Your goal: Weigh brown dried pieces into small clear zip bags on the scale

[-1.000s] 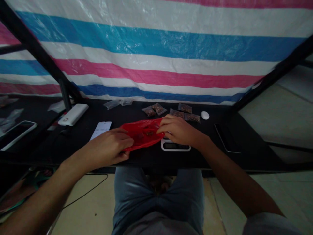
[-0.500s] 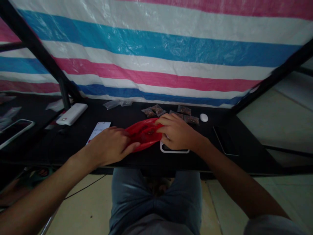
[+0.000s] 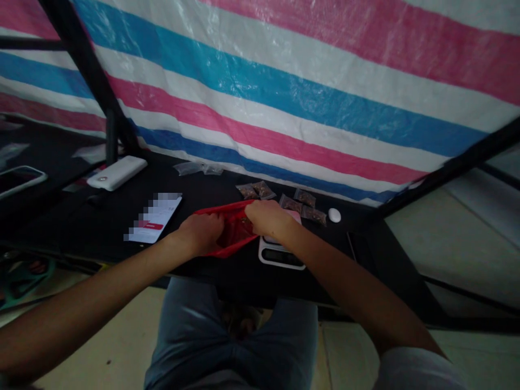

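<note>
A red plastic bag [image 3: 234,232] is spread wide at the mouth in front of me, with some small brownish bits visible inside. My left hand [image 3: 202,233] is closed on the left side of its rim, fingers curled inward. On the opposite side my right hand [image 3: 266,218] grips the rim, its fingertips partly hidden by the hand. Partly under my right wrist lies a small white digital scale [image 3: 281,257] with a dark display and a pinkish top. Behind it are several small clear packets [image 3: 292,204] of brown bits; two more packets [image 3: 255,190] lie behind the bag.
A phone [image 3: 152,223] with a lit screen lies left of the bag, a white power-bank-like box [image 3: 117,173] beyond it. Clear plastic bags [image 3: 199,168] lie near the striped sheet [image 3: 260,108]. A round white object [image 3: 334,215] and a dark phone [image 3: 357,249] are at right.
The view has turned and tilted. My left thumb, stretched along the near rim before, is now tucked in. My hands and the red bag have shifted slightly left, uncovering more of the scale.
</note>
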Available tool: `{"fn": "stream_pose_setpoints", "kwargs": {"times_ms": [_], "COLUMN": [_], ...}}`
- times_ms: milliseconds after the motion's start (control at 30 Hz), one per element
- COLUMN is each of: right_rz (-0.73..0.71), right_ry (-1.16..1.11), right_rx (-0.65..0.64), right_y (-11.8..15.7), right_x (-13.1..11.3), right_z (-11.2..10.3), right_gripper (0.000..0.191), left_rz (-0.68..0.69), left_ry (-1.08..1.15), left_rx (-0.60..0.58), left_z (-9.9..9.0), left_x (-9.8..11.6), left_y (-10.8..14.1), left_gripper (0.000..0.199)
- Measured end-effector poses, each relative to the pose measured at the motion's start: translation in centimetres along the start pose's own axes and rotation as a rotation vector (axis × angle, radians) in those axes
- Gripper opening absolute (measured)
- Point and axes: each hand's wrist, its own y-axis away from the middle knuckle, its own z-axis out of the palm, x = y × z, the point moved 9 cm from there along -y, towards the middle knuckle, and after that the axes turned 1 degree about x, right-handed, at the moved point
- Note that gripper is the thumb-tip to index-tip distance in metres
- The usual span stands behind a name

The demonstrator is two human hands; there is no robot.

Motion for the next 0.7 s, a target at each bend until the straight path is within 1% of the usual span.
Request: {"fn": "stream_pose_setpoints", "kwargs": {"times_ms": [67,100,167,233,300,367,400,433,500,533,567,600,633,667,700], "right_rz": [0.046,0.048,0.001,-0.091,-0.234,-0.353,-0.376,-0.378,-0.324,-0.277,-0.219,-0.152,-0.085,-0.026,0.018], "right_ry": [0.051,0.073,0.106,0.096,-0.008,-0.185,-0.265,-0.328,-0.389,-0.388,-0.371,-0.342,-0.307,-0.274,-0.248], "right_rx": [-0.018,0.005,0.097,0.166,0.166,0.155,0.185,0.240,0.415,0.499,0.557,0.575,0.548,0.483,0.399], "right_y": [0.1,0.0,-0.2,-0.6,-1.0,-1.1,-1.1,-1.0,-0.4,0.0,0.2,0.3,0.2,-0.2,-0.6], "right_x": [0.0,-0.1,-0.5,-0.6,-0.6,-0.2,0.3,0.9,2.4,3.1,3.7,4.2,4.6,5.0,5.2], "right_z": [-1.0,-1.6,-2.9,-3.5,-3.3,-3.1,-3.4,-3.8,-5.0,-5.5,-5.7,-5.5,-5.0,-4.1,-3.0], "right_gripper": [0.032,0.035,0.041,0.040,0.035,0.033,0.031,0.029,0.023,0.024,0.030,0.040,0.052,0.060,0.061], "left_rz": [-0.075,-0.107,-0.147,-0.165,-0.169,-0.156,-0.130,-0.092,0.017,0.083,0.142,0.187,0.219,0.236,0.240], "left_ry": [0.005,0.003,-0.017,-0.042,-0.069,-0.099,-0.114,-0.126,-0.139,-0.136,-0.129,-0.118,-0.107,-0.097,-0.092], "left_rx": [-0.031,-0.046,-0.078,-0.108,-0.115,-0.077,-0.048,-0.012,0.074,0.120,0.160,0.190,0.208,0.214,0.210], "left_z": [-0.7,-1.0,-1.5,-1.5,-1.4,-1.2,-1.2,-1.1,-1.2,-1.2,-1.2,-1.1,-0.9,-0.7,-0.4], "left_x": [0.2,0.3,0.5,0.6,0.4,0.2,0.3,0.4,1.0,1.5,1.9,2.3,2.6,2.8,3.0], "left_y": [0.3,0.4,0.5,0.5,0.4,0.3,0.2,0.0,-0.4,-0.7,-0.9,-1.2,-1.4,-1.7,-2.0], "left_gripper": [0.042,0.040,0.040,0.043,0.047,0.047,0.044,0.041,0.037,0.037,0.038,0.038,0.038,0.038,0.039]}}
